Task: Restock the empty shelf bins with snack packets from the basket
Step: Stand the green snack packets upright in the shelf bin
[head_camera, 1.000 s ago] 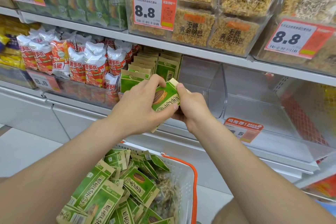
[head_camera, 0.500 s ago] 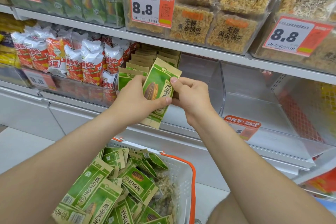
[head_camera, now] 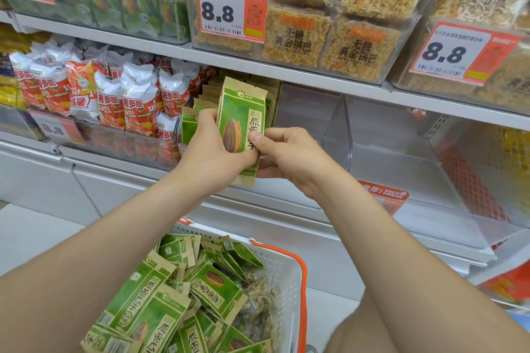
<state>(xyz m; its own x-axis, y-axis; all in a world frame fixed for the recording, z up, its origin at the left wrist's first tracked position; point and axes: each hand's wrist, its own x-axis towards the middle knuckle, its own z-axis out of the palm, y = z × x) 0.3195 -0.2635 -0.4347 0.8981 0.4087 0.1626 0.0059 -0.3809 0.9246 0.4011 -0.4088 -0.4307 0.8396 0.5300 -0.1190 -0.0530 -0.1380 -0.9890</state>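
Both hands hold one green sunflower-seed packet [head_camera: 240, 112] upright in front of the middle shelf. My left hand [head_camera: 210, 152] grips its left edge and lower part. My right hand [head_camera: 289, 157] pinches its right edge with thumb and fingers. Behind it a clear bin [head_camera: 304, 123] holds a row of the same green packets [head_camera: 200, 107] on its left side. Below, a white basket with an orange rim [head_camera: 286, 275] holds several more green packets [head_camera: 160, 304].
A second clear bin [head_camera: 401, 157] stands to the right with a red recommend tag [head_camera: 385, 195] on its front. Red-and-white snack bags [head_camera: 114, 94] fill the bin to the left. Boxed rice-crust snacks [head_camera: 329, 37] with 8.8 price tags sit on the shelf above.
The packet has turned from tilted to upright and risen toward the bin with the row of green packets. Both hands moved up and forward with it.
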